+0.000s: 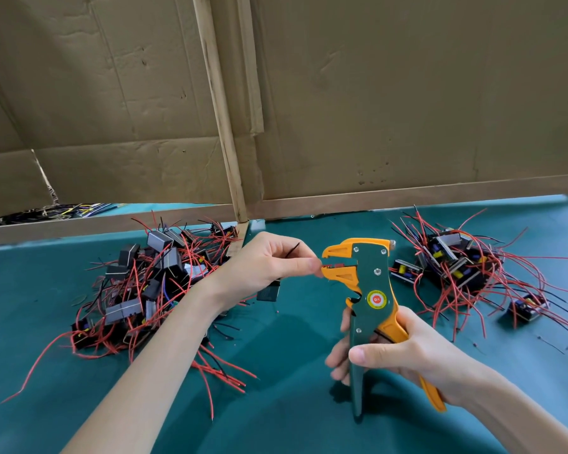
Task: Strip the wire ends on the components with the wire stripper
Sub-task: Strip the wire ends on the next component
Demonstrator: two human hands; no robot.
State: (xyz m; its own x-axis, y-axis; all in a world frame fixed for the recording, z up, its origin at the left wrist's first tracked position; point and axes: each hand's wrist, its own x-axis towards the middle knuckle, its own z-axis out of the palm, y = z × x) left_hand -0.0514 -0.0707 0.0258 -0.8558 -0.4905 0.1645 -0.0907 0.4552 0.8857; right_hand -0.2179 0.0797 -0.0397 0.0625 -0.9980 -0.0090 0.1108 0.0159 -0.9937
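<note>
Teal cloth covers the bench, which ends at a low wooden rail behind the wire stripper. Creased cardboard walls rise above the rail, split by a slanted wooden batten. The clearest stretch of cloth lies in front of and below the stripper, between the two forearms. To its left sits a large pile of components, tangled in red and black leads that spill toward the near edge. To its right is a smaller pile, with one lone component beyond it, nearer the bench's right side. The right hand holds the stripper upright off the cloth. Its fingers wrap the green handle, the thumb lies across the front, and the orange handle runs back along the palm. The head points left with its orange jaws apart. The left hand reaches in from the left with the wrist raised, thumb and forefinger pinching a red wire whose end lies between those jaws. A dark component hangs just under that hand, and a black wire sticks up past the knuckles. On the stripper's green body, below the pivot screws, is a round yellow-ringed sticker with a red centre reading "OK". The small print around its ring is too fine to read.
</note>
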